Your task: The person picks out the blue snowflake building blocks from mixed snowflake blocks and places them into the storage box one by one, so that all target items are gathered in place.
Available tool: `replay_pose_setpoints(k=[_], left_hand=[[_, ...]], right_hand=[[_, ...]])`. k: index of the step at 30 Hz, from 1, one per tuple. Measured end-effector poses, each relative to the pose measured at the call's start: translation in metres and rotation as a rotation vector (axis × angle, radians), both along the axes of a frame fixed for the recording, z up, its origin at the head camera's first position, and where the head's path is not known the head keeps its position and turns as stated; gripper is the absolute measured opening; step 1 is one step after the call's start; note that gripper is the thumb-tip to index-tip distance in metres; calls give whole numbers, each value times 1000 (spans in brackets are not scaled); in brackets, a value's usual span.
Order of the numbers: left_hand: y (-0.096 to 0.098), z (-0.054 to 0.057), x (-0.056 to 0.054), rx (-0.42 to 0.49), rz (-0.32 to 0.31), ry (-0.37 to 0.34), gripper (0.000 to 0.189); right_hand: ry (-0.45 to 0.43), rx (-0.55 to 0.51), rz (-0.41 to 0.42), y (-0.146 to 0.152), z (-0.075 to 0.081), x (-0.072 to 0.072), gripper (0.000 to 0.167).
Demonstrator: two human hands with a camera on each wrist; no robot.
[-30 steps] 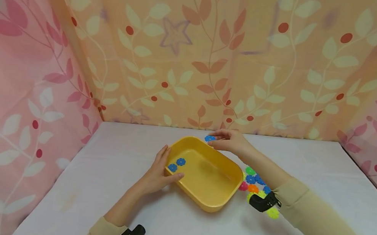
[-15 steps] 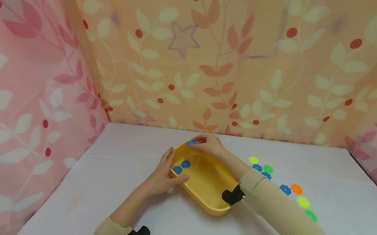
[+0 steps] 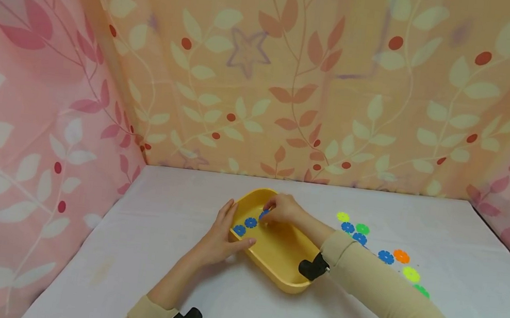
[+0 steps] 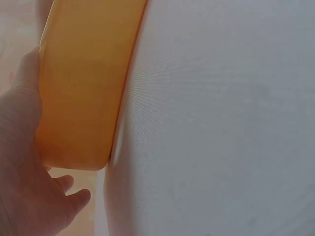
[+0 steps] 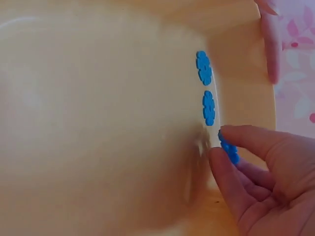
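Head view: left hand [image 3: 218, 235] grips the tray [image 3: 282, 250], right hand [image 3: 284, 210] pinches a blue disc [image 3: 264, 215]. Probably best to lay it flat before releasing.

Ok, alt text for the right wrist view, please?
The right hand pinches a blue flower-shaped disc inside a yellow tub, beside two matching discs near its end wall. The left hand shows at the rim, top right.
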State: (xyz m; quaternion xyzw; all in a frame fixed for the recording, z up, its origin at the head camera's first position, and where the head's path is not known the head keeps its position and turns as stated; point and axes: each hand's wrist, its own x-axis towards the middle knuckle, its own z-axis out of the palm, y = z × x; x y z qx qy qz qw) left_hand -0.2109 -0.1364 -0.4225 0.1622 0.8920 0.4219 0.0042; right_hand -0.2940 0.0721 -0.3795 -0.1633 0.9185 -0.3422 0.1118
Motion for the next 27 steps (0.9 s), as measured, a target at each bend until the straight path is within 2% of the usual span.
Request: replay_pose_setpoints(k=[12,18,27], left_hand=[[0,0,0,-8,9,-18,108],[1,1,-1,-17,13,-22,109],[1,1,1,4,9,0,106]], right_hand=[[0,14,-30,-5,-8,2,32],[-26,0,-50,-6,-8,2,34],[-30,17,-63,-7,-9,1,33]])
